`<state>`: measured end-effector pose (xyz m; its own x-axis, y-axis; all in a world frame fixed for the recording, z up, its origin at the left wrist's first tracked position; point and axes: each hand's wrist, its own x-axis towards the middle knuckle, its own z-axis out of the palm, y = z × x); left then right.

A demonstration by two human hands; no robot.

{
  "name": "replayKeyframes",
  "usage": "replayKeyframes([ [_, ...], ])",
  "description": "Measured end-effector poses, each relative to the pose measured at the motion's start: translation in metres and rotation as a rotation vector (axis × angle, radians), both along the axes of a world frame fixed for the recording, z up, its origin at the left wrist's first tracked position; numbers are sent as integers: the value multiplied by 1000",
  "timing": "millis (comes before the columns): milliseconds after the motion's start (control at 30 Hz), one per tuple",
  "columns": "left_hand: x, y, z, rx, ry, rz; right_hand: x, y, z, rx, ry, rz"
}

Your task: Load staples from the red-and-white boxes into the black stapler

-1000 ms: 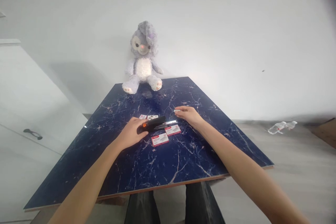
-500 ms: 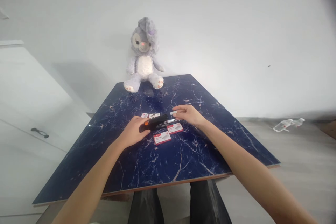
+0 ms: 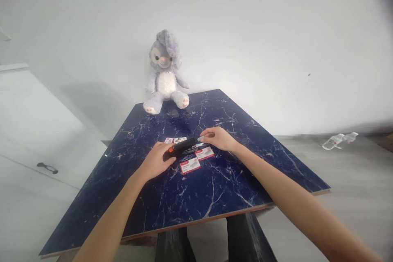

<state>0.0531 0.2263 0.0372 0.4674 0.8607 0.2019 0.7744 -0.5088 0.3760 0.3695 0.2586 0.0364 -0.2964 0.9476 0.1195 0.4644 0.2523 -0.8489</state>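
My left hand (image 3: 156, 159) is closed round the rear of a black stapler (image 3: 184, 145) with an orange part, held above the blue marbled table. The stapler's lower metal part shows beneath its black top. Between the thumb and fingers of my right hand (image 3: 218, 138) is a small pale grey strip of staples (image 3: 200, 138), close to the stapler's front end; whether they touch I cannot tell. Just below the stapler lie a red-and-white staple box (image 3: 190, 166) and a second such box (image 3: 204, 153). Behind it, a white packet (image 3: 179, 140) is partly covered.
A grey plush rabbit (image 3: 166, 84) sits at the back edge of the blue table (image 3: 245, 180), against the wall. A white cabinet (image 3: 37, 131) stands on the left. Clear plastic bottles (image 3: 334, 142) lie on the floor at right.
My right hand has brought the staple strip closer to the stapler's front end. My left hand keeps its hold on the stapler. The view has shifted slightly.
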Motion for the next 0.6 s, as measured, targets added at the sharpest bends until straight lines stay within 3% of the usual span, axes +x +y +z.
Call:
replayKeyframes([
  [133, 1, 0, 0, 11, 21, -2, 1, 2, -3, 115, -79, 62],
  [300, 0, 1, 1, 19, 14, -14, 3, 3, -3, 120, -198, 139],
  [467, 0, 0, 0, -2, 14, 14, 4, 1, -1, 181, -331, 126],
  [600, 2, -2, 2, -7, 6, 5, 3, -1, 1, 165, -313, 122],
])
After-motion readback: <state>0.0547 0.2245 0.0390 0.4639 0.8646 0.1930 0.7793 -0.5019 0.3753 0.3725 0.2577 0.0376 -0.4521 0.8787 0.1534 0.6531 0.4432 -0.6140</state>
